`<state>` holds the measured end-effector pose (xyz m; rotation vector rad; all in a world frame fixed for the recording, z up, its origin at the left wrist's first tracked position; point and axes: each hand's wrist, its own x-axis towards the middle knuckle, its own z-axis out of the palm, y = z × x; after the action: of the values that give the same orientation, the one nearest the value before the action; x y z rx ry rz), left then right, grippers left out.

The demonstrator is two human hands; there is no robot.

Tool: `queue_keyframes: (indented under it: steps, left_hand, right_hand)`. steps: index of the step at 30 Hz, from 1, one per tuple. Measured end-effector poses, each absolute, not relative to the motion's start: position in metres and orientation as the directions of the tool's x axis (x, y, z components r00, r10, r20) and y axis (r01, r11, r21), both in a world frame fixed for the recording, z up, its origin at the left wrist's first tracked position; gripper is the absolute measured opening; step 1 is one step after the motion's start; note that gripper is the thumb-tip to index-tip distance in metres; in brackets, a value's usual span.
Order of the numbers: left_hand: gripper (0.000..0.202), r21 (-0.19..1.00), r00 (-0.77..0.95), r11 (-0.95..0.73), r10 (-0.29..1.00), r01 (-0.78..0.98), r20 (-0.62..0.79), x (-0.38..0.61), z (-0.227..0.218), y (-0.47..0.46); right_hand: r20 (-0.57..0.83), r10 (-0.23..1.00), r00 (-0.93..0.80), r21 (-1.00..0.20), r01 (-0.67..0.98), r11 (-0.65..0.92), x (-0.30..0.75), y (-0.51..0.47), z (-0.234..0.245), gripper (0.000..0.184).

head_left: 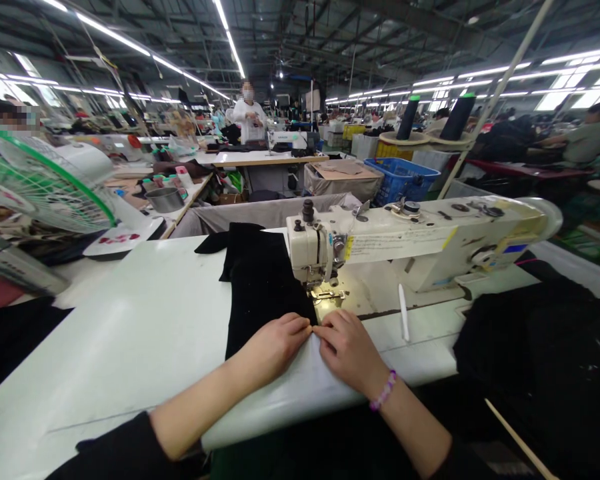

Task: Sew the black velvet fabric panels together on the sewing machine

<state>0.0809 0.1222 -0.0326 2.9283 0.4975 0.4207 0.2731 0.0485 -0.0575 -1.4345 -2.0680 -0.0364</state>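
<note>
A piece of black fabric [265, 287] lies on the white sewing table, its right edge running under the head of a white sewing machine [307, 247]. My left hand [285, 340] rests on the fabric, thumb and fingers pinched on its near right edge. Right beside it, my right hand [344, 343] pinches the same edge, the fingertips of both hands almost touching. The needle area, lit by a small lamp, is just beyond my fingers. A purple bead bracelet [383, 391] circles my right wrist.
A white pen-like stick [404, 313] lies right of the needle. Dark cloth [535, 360] is heaped at the right. On the left stand a green-rimmed fan [55, 173] and a steel flask [23, 267]. Behind the machine are a blue basket [403, 177] and a person in white [249, 120].
</note>
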Motion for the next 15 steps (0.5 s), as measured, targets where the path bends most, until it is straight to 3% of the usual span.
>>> queue_keyframes:
  steps: [15]
  left_hand:
    - [0.028,0.149,0.880,-0.910,0.412,0.386,0.236,0.091,-0.026,0.186]
  right_hand:
    - [0.528,0.833,-0.165,-0.289,0.888,0.359,0.271,0.072,-0.056,0.023]
